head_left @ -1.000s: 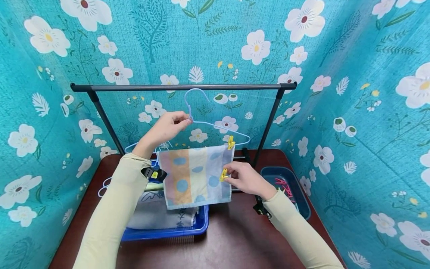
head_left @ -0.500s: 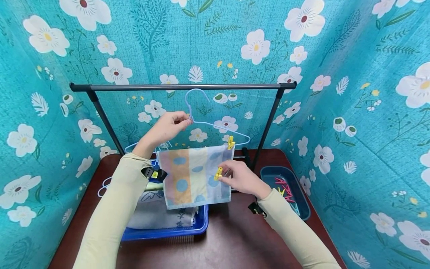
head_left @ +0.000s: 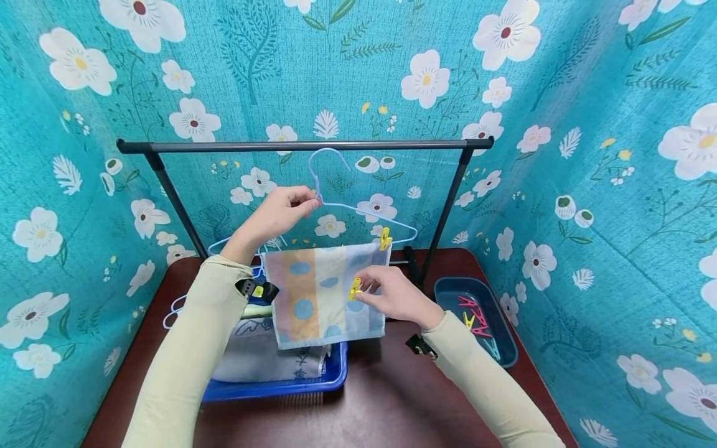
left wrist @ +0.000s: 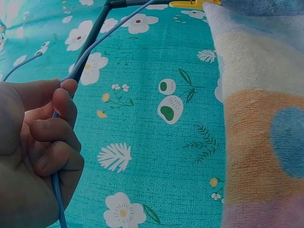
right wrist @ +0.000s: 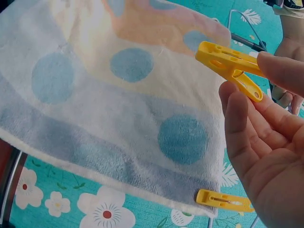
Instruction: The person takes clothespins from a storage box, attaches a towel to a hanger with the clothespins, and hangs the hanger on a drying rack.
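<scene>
A light blue hanger [head_left: 366,211] is held up by its neck, pinched in my left hand [head_left: 288,208]. Over its lower bar hangs a striped towel with blue dots [head_left: 330,292]. One yellow clothespin [head_left: 384,238] clips the towel's right top corner to the hanger. In front of the towel my right hand [head_left: 394,292] pinches a second yellow clothespin [right wrist: 232,66] between thumb and fingers. The right wrist view shows this clothespin apart from the towel's top edge. In the left wrist view, my left fingers [left wrist: 54,130] curl round the hanger's wire.
A black rack's crossbar [head_left: 252,147] runs behind the hanger. At the left, a blue basket [head_left: 269,391] holds folded cloths, with more hangers [head_left: 173,311] beside it. On the right, a dark blue tray [head_left: 506,339] holds red, yellow and teal clothespins. Floral curtain [head_left: 358,74] surrounds the table.
My right hand has moved left across the front of the towel, carrying the yellow clothespin. The left hand, hanger and towel have stayed nearly still.
</scene>
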Tool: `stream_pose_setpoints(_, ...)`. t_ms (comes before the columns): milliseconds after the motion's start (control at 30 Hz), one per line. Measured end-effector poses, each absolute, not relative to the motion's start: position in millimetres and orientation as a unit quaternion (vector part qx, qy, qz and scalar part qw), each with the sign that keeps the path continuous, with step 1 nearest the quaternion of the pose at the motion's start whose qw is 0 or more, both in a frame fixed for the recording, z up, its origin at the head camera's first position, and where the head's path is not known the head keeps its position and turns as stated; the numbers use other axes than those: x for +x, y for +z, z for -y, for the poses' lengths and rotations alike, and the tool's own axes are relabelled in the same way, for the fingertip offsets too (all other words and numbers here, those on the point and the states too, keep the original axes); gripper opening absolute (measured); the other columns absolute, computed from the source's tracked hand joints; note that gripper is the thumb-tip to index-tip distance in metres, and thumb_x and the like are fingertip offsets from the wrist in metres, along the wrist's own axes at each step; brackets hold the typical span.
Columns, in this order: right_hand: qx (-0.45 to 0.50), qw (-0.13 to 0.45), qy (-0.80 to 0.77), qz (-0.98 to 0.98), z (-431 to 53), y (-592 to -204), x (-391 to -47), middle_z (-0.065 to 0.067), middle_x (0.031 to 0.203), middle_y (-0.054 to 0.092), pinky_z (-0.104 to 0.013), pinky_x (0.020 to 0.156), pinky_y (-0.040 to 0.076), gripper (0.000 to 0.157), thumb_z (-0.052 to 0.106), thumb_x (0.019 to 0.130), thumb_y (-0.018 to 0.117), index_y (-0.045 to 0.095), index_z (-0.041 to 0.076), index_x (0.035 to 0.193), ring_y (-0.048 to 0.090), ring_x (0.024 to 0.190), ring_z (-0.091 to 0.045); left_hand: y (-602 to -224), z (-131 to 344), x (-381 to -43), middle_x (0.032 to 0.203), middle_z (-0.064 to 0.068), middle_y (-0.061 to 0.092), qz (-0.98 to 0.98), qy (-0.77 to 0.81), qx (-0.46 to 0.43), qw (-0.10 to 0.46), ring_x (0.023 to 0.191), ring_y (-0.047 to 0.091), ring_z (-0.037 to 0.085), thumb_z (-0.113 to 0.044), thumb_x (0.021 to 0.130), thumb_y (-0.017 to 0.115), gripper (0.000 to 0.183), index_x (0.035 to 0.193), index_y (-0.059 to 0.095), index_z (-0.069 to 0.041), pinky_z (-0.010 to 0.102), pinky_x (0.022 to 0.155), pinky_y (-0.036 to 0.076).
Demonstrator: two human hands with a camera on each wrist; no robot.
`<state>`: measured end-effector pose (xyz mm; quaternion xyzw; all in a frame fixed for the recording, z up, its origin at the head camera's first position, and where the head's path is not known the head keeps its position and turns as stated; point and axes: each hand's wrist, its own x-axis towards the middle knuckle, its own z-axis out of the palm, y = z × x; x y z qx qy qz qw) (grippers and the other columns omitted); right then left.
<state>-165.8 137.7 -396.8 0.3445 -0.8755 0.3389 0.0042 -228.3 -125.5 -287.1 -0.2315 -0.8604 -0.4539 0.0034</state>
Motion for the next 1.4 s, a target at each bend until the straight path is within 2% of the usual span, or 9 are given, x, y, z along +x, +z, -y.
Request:
stream_pose_setpoints(133,0.363,0.024,0.332,0.87,-134,-396,-167,0.006,0.091,0.063,-0.034,0.073,0.052,0.024,0.018,0.088,0.069,0.065,0.009,0.11,0.058,0.079,-0.005,-288,125,-228,0.069,0.008,0.044,0.861,-0.453,-0.23,0.002,0.057,0.034,0.023,-0.027,0.1,0.05,0.022,0.093,0.063,-0.011,0.035,0.057,0.032)
stream_pose_setpoints(300,0.372,0.037,0.325,0.869,-130,-395,-167,0.003,0.095,0.064,-0.03,0.073,0.051,0.031,0.019,0.092,0.064,0.063,0.005,0.12,0.058,0.081,-0.005,-289,125,-229,0.068,0.008,0.045,0.862,-0.451,-0.229,0.001,0.057,0.034,0.023,-0.028,0.099,0.05,0.022,0.092,0.062,-0.011,0.035,0.057,0.032)
stream_pose_setpoints(467,0.36,0.027,0.336,0.87,-127,-393,-166,0.0,0.098,0.063,-0.034,0.074,0.052,0.036,0.017,0.092,0.063,0.059,0.0,0.124,0.059,0.083,-0.007,-289,124,-229,0.07,0.009,0.047,0.864,-0.449,-0.227,0.002,0.058,0.035,0.024,-0.027,0.1,0.05,0.021,0.093,0.063,-0.012,0.035,0.057,0.033)
stream_pose_setpoints(733,0.341,0.014,0.349,0.873,-124,-389,-164,0.0,0.1,0.064,-0.028,0.073,0.052,0.037,0.015,0.09,0.064,0.06,0.0,0.124,0.06,0.083,-0.006,-288,124,-228,0.073,0.013,0.049,0.867,-0.446,-0.225,0.0,0.058,0.037,0.024,-0.027,0.1,0.049,0.021,0.097,0.065,-0.012,0.035,0.056,0.033)
stream_pose_setpoints(900,0.349,0.019,0.351,0.869,-122,-387,-165,0.0,0.1,0.064,-0.03,0.073,0.052,0.036,0.017,0.091,0.063,0.061,0.0,0.123,0.06,0.082,-0.006,-288,124,-228,0.073,0.014,0.049,0.868,-0.444,-0.221,-0.003,0.058,0.037,0.024,-0.026,0.1,0.049,0.021,0.098,0.065,-0.013,0.035,0.057,0.034)
stream_pose_setpoints(1133,0.366,0.043,0.342,0.865,-116,-383,-167,-0.001,0.097,0.065,-0.028,0.072,0.052,0.032,0.019,0.089,0.067,0.065,0.006,0.118,0.06,0.081,-0.004,-290,123,-229,0.073,0.016,0.048,0.867,-0.442,-0.232,-0.001,0.058,0.037,0.024,-0.027,0.1,0.049,0.022,0.091,0.062,-0.011,0.036,0.058,0.034)
stream_pose_setpoints(1400,0.366,0.042,0.33,0.869,-110,-381,-170,0.002,0.091,0.066,-0.025,0.07,0.051,0.028,0.019,0.084,0.074,0.068,0.007,0.109,0.06,0.079,-0.003,-291,124,-230,0.07,0.009,0.047,0.866,-0.44,-0.239,0.001,0.058,0.037,0.024,-0.027,0.1,0.049,0.022,0.093,0.063,-0.011,0.036,0.058,0.034)
